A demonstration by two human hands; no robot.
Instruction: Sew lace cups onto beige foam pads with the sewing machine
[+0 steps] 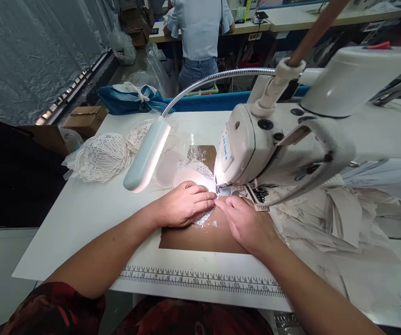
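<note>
A white lace bra cup lies at the needle area of a white sewing machine. My left hand rests flat on the cup, its fingers stretched toward the needle and pressing the cup down. Close to the needle, my right hand pinches the edge of the cup between thumb and forefinger. The fingertips of both hands nearly meet there. Under the hands is a brown sheet on the table. The needle itself is mostly hidden by the machine head and my fingers.
Lace cups are piled at the left. A lamp on a bendable neck hangs over the table. White fabric pieces heap at the right. A printed ruler runs along the front edge. Beyond, a person sits facing away.
</note>
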